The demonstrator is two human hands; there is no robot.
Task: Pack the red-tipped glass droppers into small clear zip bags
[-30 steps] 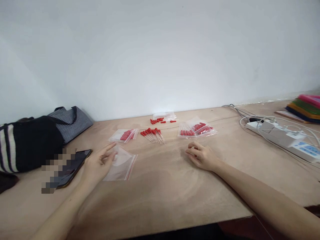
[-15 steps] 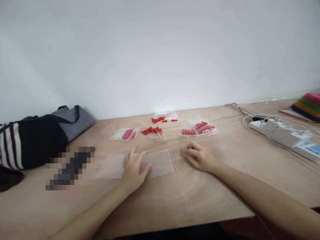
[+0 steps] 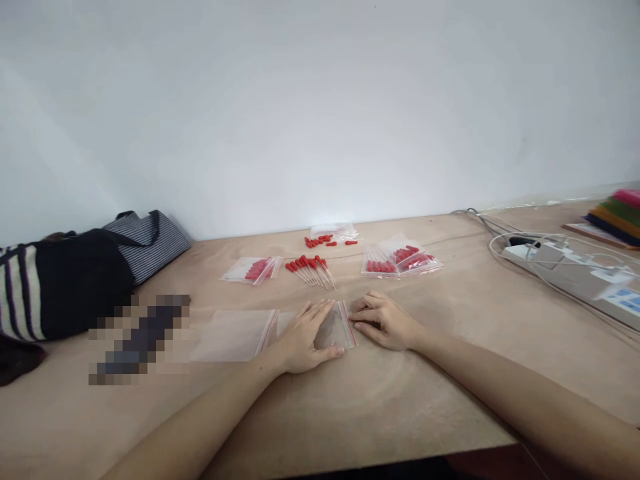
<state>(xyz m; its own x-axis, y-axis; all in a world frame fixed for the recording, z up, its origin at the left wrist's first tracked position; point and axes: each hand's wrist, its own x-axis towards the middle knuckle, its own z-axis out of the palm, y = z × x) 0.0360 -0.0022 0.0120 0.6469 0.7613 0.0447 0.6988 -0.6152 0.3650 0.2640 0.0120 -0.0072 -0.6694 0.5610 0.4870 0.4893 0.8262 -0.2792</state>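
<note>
My left hand (image 3: 306, 339) lies flat on a clear zip-lock bag (image 3: 334, 327), its fingers stretched out and thumb spread. At this bag's red-lined opening, my right hand (image 3: 385, 321) has its fingers bent and closed on the edge; the exact contact is partly hidden. A second clear zip-lock bag (image 3: 233, 333) lies flat to the left, partly behind my left wrist. Beyond my hands, several red-tipped white sticks (image 3: 313, 268) are fanned out on the table. Filled bags of red-tipped pieces lie to the left (image 3: 255, 268) and right (image 3: 400, 260) of them.
Loose red tips (image 3: 319, 241) lie by a clear bag (image 3: 335, 231) near the wall. On the left are a dark striped bag (image 3: 80, 280) and a pixelated dark object (image 3: 145, 340). A power strip with cables (image 3: 575, 270) and a colourful stack (image 3: 617, 217) occupy the right.
My left hand has slid right across the bags and now lies flatter, uncovering the left bag's zip strip. My right hand has shifted slightly left, to the right bag's edge.
</note>
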